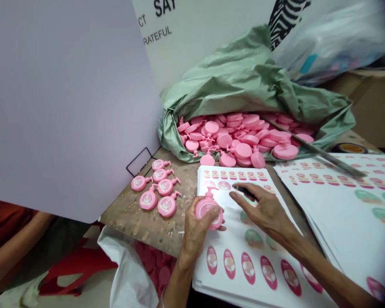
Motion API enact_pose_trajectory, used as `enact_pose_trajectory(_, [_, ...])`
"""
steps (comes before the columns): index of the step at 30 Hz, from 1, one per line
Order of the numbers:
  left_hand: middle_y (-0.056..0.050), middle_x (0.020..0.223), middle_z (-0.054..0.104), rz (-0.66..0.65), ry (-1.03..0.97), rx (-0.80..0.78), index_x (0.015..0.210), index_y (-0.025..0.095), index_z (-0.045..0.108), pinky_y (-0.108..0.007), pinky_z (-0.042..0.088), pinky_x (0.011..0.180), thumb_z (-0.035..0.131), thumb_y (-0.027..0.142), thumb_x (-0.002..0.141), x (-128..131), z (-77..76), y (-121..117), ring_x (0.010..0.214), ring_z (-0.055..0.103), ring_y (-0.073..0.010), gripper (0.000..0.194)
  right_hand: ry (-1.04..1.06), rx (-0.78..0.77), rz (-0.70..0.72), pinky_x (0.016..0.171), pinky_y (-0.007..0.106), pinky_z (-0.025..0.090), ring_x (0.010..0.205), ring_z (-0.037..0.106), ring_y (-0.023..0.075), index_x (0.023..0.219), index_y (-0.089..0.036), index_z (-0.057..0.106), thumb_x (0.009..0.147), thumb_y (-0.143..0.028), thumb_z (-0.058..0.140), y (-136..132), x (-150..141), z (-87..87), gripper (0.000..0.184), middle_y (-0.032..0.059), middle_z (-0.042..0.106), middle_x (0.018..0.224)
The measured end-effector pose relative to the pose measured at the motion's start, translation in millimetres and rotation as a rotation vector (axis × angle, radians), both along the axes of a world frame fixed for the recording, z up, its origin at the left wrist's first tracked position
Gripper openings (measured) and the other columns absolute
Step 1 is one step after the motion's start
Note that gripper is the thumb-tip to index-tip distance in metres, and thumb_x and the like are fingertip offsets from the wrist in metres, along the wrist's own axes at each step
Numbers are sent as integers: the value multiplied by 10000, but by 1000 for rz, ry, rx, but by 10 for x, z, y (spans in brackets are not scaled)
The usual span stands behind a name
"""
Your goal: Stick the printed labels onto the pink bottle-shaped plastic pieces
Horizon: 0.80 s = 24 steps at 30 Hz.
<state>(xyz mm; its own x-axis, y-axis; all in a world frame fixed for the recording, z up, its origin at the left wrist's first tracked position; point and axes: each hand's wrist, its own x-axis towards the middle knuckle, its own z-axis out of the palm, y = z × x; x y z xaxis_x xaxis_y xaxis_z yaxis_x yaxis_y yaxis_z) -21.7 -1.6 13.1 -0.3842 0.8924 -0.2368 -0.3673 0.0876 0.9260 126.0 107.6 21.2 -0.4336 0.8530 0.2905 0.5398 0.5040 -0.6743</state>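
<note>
My left hand (197, 231) grips a flat pink pump bottle (208, 209) with a round label, just above a stack of white sticker sheets (244, 218). My right hand (266, 209) spreads over that stack, near the bottle. A small dark object (245, 192) sits by its fingers, and I cannot tell whether it is held. Several labelled pink bottles (157, 188) lie on the scarred wooden table (154, 226), left of the sheets. Many unlabelled pink bottles (237, 141) are heaped in crumpled green plastic (244, 81).
A second sheet stack (340, 214) lies right, under a long metal ruler (317, 149). A large lilac board (67, 107) blocks the left. Below the table edge are a white bag (128, 269) and more pink bottles (155, 261). A seated person (13, 244) is at far left.
</note>
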Motion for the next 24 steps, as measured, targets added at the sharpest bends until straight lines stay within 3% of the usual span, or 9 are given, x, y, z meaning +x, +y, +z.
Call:
enact_pose_trajectory(2, [-84, 810, 673, 123, 154, -65, 999, 138, 584, -352, 573, 586, 628, 530, 800, -185, -88, 30, 609, 629, -177, 442, -85, -6, 5, 777, 328, 488, 891, 666, 217, 1014, -218, 676, 869, -487, 527, 221, -105, -40, 340, 59, 726, 1003])
enact_pose_trajectory(5, [-101, 798, 676, 397, 620, -134, 886, 173, 644, -427, 545, 750, 480, 588, 863, -580, -200, 108, 765, 645, -244, 446, -336, 5, -111, 769, 338, 465, 944, 665, 257, 1071, -203, 667, 877, -485, 497, 671, -414, -84, 382, 90, 729, 1005])
enact_pose_trajectory(8, [-131, 914, 680, 503, 874, -114, 898, 198, 652, -525, 480, 868, 484, 551, 871, -923, -223, 174, 943, 629, -321, 391, -413, -7, -159, 757, 360, 450, 951, 664, 309, 1034, -149, 680, 811, -549, 568, 1082, -810, -161, 471, 155, 728, 938])
enact_pose_trajectory(11, [-145, 1123, 632, 630, 1089, -47, 1025, 222, 627, -593, 395, 981, 619, 475, 812, -1054, -174, 191, 1153, 532, -370, 331, -407, -36, -136, 775, 375, 444, 951, 659, 329, 938, -136, 704, 698, -562, 687, 1328, -1124, -260, 489, 176, 727, 930])
enact_pose_trajectory(14, [-127, 1211, 589, 700, 1218, 43, 1115, 231, 594, -560, 387, 1027, 610, 402, 840, -993, -119, 203, 1220, 493, -332, 325, -362, -92, -105, 737, 368, 451, 884, 668, 319, 907, -141, 716, 657, -564, 717, 1426, -1238, -273, 491, 164, 728, 874])
enact_pose_trajectory(17, [-117, 1134, 621, 577, 1092, 122, 1080, 210, 609, -437, 512, 892, 535, 338, 893, -841, -63, 277, 1069, 593, -267, 239, -264, -136, -67, 696, 328, 456, 856, 658, 271, 1029, -135, 693, 731, -582, 642, 1393, -1137, -134, 540, 132, 721, 899])
enact_pose_trajectory(19, [-122, 1109, 628, 496, 916, 132, 1061, 191, 621, -366, 546, 786, 581, 345, 862, -719, -7, 365, 983, 619, -246, 255, -194, -154, -15, 674, 291, 453, 844, 641, 228, 1099, -131, 667, 769, -595, 594, 1283, -991, 14, 574, 99, 708, 931])
enact_pose_trajectory(21, [-116, 1120, 631, 353, 621, 132, 1102, 187, 616, -323, 554, 746, 644, 382, 817, -584, 59, 459, 957, 629, -228, 346, -128, -211, 107, 631, 263, 438, 788, 617, 187, 1090, -138, 671, 754, -608, 608, 1107, -821, 155, 581, 64, 693, 924])
enact_pose_trajectory(24, [-111, 1112, 653, -4, 102, 157, 1154, 178, 600, -300, 570, 701, 637, 448, 821, -381, 120, 544, 902, 666, -212, 431, 6, -393, 411, 560, 245, 387, 674, 550, 137, 980, -145, 692, 723, -610, 645, 797, -571, 259, 533, 25, 659, 837])
